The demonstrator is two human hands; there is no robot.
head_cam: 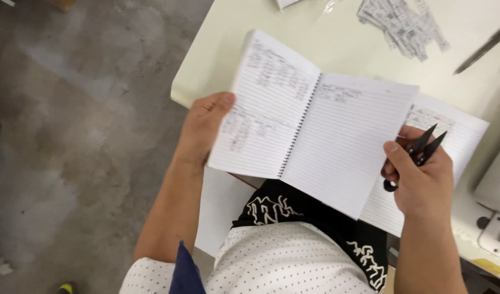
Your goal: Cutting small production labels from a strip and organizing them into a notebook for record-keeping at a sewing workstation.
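A lined spiral notebook (315, 125) is held open between the two hands, above the lap and the table (217, 65) edge. The left hand (201, 130) is clamped on the left page's outer edge, thumb on top. The right hand (419, 177) is closed around small black snips (421, 149), blades pointing away from the wrist, while its thumb is pressed on the right page's edge.

Step in hand, as judged: pages are being parted and read. A page turn with that hand would call for care, since the snips occupy its fingers and their tips lie close to the paper.

Handwriting is seen on the left page and the top of the right; it is too small to read.

Beyond the right hand, printed slips (405, 24) are spread loose on the table. No containers are in view.
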